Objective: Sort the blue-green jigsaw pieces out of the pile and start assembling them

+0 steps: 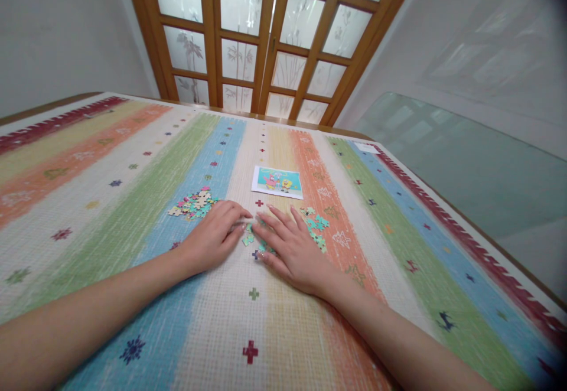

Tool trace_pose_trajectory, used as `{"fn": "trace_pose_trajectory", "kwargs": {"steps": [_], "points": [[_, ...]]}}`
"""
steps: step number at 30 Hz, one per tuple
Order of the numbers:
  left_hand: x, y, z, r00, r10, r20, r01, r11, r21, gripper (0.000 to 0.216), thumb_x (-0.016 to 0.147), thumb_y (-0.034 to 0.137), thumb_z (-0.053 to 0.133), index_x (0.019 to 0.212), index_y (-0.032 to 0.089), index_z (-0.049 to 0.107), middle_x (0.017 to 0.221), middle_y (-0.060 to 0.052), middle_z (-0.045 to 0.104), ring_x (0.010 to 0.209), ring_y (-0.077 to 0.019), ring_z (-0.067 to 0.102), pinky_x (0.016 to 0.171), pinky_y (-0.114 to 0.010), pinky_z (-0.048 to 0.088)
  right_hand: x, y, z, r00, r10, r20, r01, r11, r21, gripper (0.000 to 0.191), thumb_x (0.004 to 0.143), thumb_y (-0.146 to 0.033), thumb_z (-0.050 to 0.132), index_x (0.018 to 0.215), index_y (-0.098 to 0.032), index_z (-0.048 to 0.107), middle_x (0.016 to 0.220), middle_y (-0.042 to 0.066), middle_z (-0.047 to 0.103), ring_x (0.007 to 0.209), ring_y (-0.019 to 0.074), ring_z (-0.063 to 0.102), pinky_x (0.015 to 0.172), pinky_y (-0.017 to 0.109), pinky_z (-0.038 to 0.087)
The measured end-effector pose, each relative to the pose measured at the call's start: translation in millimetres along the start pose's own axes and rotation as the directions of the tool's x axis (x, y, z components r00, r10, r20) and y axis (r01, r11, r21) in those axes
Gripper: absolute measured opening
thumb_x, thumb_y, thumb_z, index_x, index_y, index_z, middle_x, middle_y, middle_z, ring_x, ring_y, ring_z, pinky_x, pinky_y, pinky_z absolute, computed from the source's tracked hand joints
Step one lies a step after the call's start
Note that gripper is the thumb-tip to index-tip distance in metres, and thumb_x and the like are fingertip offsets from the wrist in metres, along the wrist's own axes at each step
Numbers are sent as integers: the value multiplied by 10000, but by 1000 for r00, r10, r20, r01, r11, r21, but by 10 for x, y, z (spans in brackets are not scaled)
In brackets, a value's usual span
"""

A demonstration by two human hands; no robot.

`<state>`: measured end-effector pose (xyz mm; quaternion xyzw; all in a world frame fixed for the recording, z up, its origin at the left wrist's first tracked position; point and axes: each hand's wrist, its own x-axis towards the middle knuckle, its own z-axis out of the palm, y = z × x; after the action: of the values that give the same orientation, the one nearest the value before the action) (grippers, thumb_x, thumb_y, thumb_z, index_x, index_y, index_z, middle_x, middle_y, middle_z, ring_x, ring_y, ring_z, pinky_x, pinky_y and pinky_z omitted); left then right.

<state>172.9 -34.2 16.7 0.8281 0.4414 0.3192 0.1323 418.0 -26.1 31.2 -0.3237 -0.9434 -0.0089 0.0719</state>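
Observation:
My left hand (219, 234) rests on the cloth with its fingers bent and drawn together at the tips. Whatever it pinches, if anything, is too small to make out. Just right of it, my right hand (292, 246) lies nearly flat with fingers apart, partly covering some jigsaw pieces. A few greenish jigsaw pieces (248, 240) show in the gap between the hands. Beside the left hand is a heap of mixed jigsaw pieces (197, 203). More teal jigsaw pieces (317, 223) lie beyond the right hand's knuckles.
A cartoon picture card (279, 182) lies beyond my hands. The striped tablecloth (221, 332) covers the large table. Farther off stand wooden doors (212, 42) with frosted panes. A glass panel (465, 166) is at the right, and a small white label (367, 148) lies near the right edge.

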Motion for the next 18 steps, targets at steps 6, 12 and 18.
{"fn": "trace_pose_trajectory", "kwargs": {"steps": [6, 12, 18], "points": [[-1, 11, -13, 1000, -7, -1, 7, 1000, -12, 182, 997, 195, 466, 1144, 180, 572, 1120, -78, 615, 1103, -233, 538, 985, -422, 432, -24, 33, 28, 997, -44, -70, 47, 998, 39, 448, 1047, -491, 423, 1453, -324, 511, 1608, -5, 384, 1543, 247, 179, 1263, 579, 75], [-4, 9, -31, 1000, -11, 16, 10, 1000, 10, 198, 1009, 211, 445, 1160, 173, 568, 1144, -91, 615, 1116, -231, 529, 999, -424, 434, -108, 189, -81, 990, -83, -113, 92, 993, 80, 310, 1043, -385, 473, 1286, -357, 663, 1533, -25, 495, 1516, 250, 266, 1245, 614, 69], [-4, 44, -37, 982, 45, 183, -72, 987, 142, 384, 1055, 313, 392, 1409, 196, 482, 1456, -87, 535, 1359, -254, 427, 1147, -476, 348, -167, 334, -135, 987, -115, -110, 124, 989, 79, 325, 1052, -331, 435, 1236, -277, 697, 1464, -12, 574, 1487, 254, 336, 1254, 595, 32]]}}
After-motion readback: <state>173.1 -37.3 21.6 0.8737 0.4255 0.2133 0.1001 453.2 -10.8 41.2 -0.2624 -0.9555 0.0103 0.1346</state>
